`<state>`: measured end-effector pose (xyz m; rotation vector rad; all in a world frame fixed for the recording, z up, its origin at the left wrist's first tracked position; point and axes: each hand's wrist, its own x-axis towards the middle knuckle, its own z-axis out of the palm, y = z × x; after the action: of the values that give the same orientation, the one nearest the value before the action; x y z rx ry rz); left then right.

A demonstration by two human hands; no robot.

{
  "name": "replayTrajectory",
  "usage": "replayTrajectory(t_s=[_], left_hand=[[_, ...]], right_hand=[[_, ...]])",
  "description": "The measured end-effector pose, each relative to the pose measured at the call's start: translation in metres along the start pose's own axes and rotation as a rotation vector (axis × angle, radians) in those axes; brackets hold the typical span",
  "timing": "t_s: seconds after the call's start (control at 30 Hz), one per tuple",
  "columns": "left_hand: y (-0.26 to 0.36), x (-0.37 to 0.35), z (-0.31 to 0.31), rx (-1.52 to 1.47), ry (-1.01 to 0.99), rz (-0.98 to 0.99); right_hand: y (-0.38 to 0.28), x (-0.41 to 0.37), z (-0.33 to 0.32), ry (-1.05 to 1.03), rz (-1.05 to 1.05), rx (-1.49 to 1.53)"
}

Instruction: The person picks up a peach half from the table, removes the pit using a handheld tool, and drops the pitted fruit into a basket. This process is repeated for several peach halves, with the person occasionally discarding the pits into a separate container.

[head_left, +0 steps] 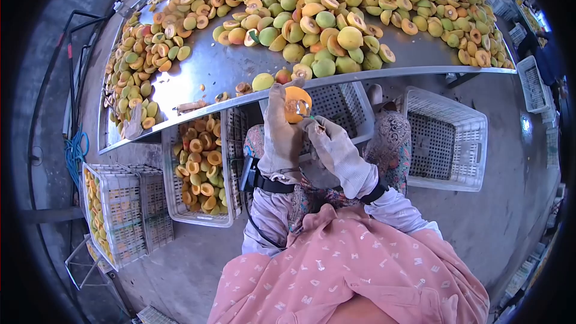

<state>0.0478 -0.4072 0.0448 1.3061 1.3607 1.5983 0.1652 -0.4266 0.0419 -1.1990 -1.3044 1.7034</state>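
My left hand (280, 138), in a pale work glove, is closed around a halved yellow peach (297, 97) with its cut face turned up. My right hand (337, 151), also gloved, grips a small pitting spoon (305, 111). The spoon's shiny rounded metal tip is against the middle of the peach half; its handle is mostly hidden in my fingers. Both hands are just in front of the metal table's near edge, above my lap. A few peach pieces (302, 72) lie on that edge beside my left hand.
A metal table (222, 75) carries a large heap of cut peaches (324, 18). Below, a crate (231, 162) holds peach halves. Another crate (360, 105) stands under the hands, with a white crate (474, 150) to the right. Filled crates (123, 204) stand at left.
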Motion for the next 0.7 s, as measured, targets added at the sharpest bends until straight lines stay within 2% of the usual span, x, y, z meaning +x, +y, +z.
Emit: replayTrajectory(t_s=[0.07, 0.1, 0.17, 0.3, 0.37, 0.43, 0.47, 0.5, 0.53, 0.57, 0.6, 0.67, 0.7], left_hand=[[0.005, 0.0, 0.003, -0.264, 0.045, -0.215], [0.007, -0.001, 0.003, -0.264, 0.043, -0.21], [0.012, -0.002, 0.002, -0.484, 0.019, -0.384], [0.029, -0.007, 0.017, -0.558, 0.082, -0.419], [0.032, -0.006, 0.017, -0.554, 0.052, -0.514], [0.034, -0.004, 0.013, -0.531, -0.007, -0.54], [0.034, -0.004, 0.01, -0.51, -0.063, -0.567], [0.03, -0.004, 0.007, -0.509, -0.057, -0.572], [0.022, -0.002, 0.004, -0.675, -0.106, -0.633], [0.016, -0.002, 0.002, -0.841, -0.155, -0.691], [0.012, -0.002, 0.002, -0.838, -0.153, -0.691], [0.006, -0.003, 0.004, -0.915, -0.095, -0.662], [0.017, -0.001, 0.006, -0.821, 0.004, -0.707]], right_hand=[[0.0, -0.004, 0.003, 0.034, -0.084, -0.102], [0.003, -0.003, 0.008, 0.087, -0.134, -0.107], [0.007, -0.004, 0.011, 0.14, -0.185, -0.109], [0.032, 0.0, 0.01, 0.1, -0.199, -0.064], [0.033, -0.001, 0.007, 0.096, -0.204, -0.059], [0.0, -0.01, 0.004, -0.062, 0.219, 0.249], [-0.008, -0.012, 0.001, -0.063, 0.225, 0.251], [-0.016, -0.014, -0.004, -0.182, 0.365, 0.347], [-0.02, -0.012, -0.01, -0.301, 0.501, 0.443], [-0.02, -0.009, -0.022, -0.59, 0.565, 0.738], [-0.015, -0.004, -0.023, -0.593, 0.566, 0.741], [0.008, 0.008, -0.021, -0.866, 0.654, 1.209], [0.018, 0.009, -0.015, -0.836, 0.646, 1.257]])
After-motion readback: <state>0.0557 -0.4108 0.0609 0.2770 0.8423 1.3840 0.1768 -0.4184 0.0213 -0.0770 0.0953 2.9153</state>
